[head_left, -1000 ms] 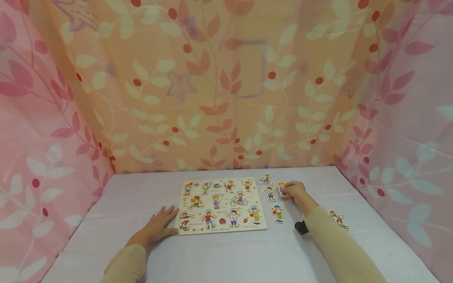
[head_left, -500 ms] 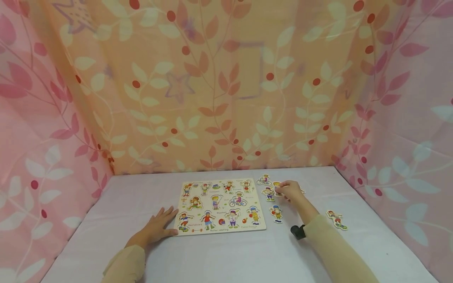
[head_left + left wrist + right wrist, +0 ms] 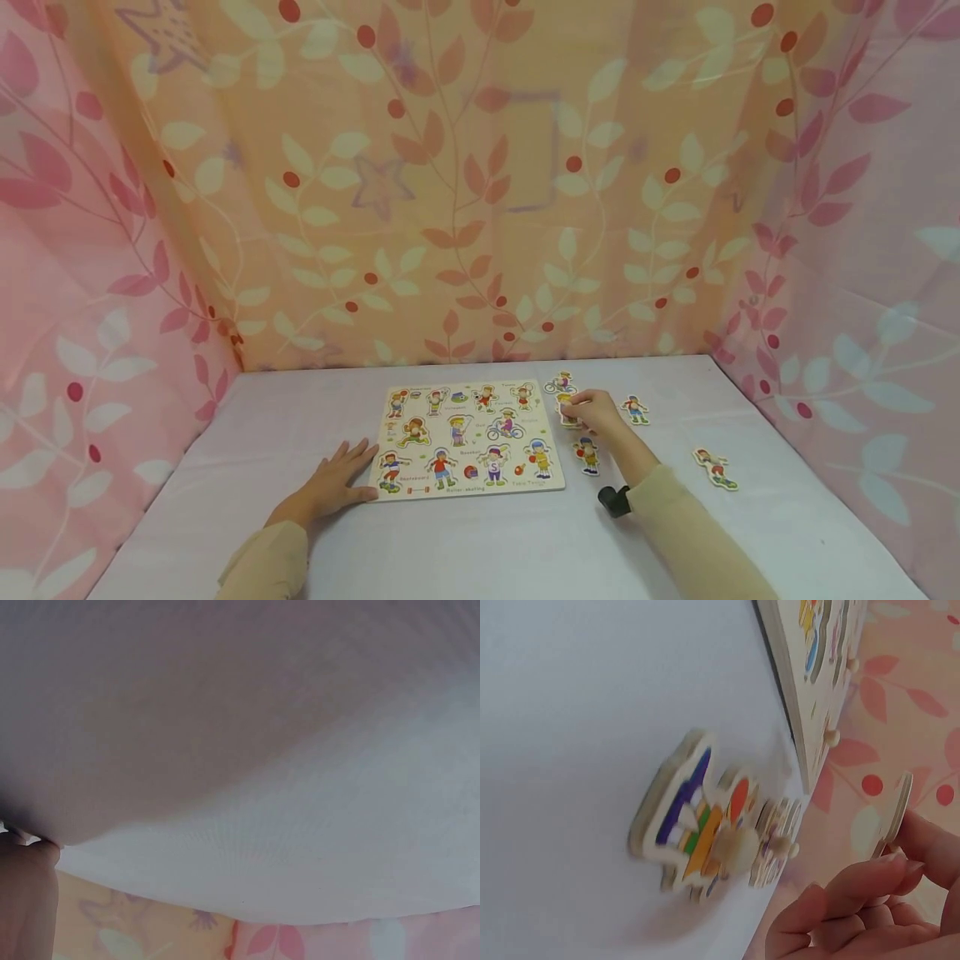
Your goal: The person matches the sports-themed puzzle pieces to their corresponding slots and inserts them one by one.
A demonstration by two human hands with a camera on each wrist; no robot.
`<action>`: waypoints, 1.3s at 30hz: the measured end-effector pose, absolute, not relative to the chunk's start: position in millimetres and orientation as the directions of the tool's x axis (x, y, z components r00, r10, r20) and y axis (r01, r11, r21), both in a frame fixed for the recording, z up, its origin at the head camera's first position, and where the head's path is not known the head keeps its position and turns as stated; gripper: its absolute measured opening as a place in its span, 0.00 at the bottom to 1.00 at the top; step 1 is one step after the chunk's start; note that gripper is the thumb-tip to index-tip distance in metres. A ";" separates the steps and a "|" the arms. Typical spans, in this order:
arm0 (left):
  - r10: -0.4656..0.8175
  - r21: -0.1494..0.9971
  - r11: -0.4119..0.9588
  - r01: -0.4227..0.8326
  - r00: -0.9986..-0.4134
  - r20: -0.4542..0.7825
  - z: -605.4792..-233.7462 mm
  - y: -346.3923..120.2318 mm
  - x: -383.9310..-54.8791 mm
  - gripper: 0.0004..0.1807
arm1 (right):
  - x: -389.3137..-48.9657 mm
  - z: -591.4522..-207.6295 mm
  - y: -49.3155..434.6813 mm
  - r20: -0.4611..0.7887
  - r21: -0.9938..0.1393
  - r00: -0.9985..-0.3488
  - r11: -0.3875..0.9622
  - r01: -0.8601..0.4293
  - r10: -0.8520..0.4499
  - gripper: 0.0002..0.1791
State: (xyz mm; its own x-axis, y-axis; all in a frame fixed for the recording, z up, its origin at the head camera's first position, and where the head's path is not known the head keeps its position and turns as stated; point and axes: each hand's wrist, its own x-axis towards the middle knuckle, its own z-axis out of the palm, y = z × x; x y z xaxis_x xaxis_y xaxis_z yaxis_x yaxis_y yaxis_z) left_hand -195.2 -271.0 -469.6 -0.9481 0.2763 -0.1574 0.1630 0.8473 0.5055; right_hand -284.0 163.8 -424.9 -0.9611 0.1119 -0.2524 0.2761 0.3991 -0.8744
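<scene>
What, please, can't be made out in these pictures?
Right wrist: front of the held piece, nearly edge-on.
Right wrist: part of the board, cut off by top edge.
Left wrist: most of the left hand, past left edge.
Head: part of held piece, behind right hand.
Head: some lettering, too small.

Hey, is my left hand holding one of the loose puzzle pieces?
No, in the head view the left hand rests at the left edge of the puzzle board, while the right hand pinches a piece.

The right hand [image 3: 600,410] hides part of the piece [image 3: 564,404] it pinches; above that grip, the right wrist view's top edge crops the board [image 3: 804,697].
</scene>
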 end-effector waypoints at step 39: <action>0.260 0.488 0.860 0.152 -0.952 -0.162 -473.1 -271.2 -197.0 0.48 | -279.8 -435.2 91.4 -0.268 -0.912 -0.963 0.313 0.267 0.039 0.11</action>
